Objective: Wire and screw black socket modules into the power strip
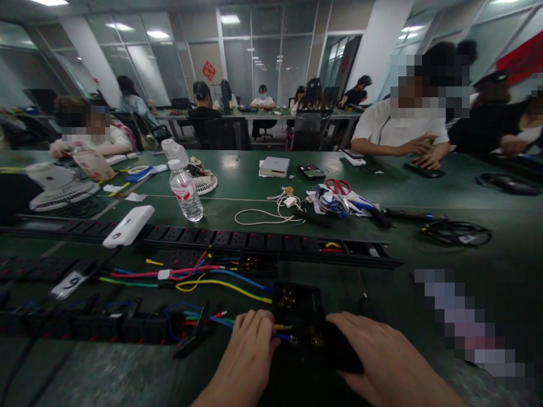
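Both hands rest low in the view on a black socket housing at the near edge of the green worktop. At far left, a white fan and a white power pack sit near a long black power strip that runs across the worktop. Behind it stands a clear water bottle. Loose coloured wires, red, blue, yellow and green, lie in front of the strip and run toward the housing. The left hand has its fingers curled together, the tips closed over the wire ends where they enter the housing's left side. The right hand lies flat with fingers loosely spread, pressing on the housing's right half. The housing looks like stiff, light moulded plastic, with brass terminals showing on top; it would likely slide easily on the worktop, so its solid outer sides seem the safest place to hold it. The wires look thin and bendable, best taken by the insulation just behind the bare ends. Further back to the right are red-handled scissors, and a person in a white shirt sits across the worktop.
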Tool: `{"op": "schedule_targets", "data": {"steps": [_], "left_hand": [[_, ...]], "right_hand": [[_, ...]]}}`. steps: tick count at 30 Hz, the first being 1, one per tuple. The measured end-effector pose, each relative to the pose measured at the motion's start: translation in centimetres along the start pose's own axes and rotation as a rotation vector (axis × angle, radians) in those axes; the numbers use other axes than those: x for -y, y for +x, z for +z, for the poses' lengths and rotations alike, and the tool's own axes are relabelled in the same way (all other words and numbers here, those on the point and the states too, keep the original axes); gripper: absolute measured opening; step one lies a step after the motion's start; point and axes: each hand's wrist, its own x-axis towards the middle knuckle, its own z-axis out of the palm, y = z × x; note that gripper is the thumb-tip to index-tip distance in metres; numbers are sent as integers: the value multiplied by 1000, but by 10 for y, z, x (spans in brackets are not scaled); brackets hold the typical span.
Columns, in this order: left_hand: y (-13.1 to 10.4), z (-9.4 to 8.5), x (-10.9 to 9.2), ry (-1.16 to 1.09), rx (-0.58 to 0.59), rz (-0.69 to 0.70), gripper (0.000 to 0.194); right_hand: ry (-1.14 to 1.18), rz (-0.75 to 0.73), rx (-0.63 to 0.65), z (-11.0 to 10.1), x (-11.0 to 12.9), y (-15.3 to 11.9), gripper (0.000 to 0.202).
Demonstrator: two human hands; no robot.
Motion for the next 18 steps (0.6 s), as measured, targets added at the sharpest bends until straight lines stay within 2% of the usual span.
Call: {"op": "schedule_targets", "data": {"steps": [10,18], "left_hand": [[1,0,1,14,-85,73,27],[-1,-12,-4,-60,-33,47,21]], "right_hand": [[78,-15,-4,19,9,4,62],[68,-74,-67,25,14,5,63]]}}
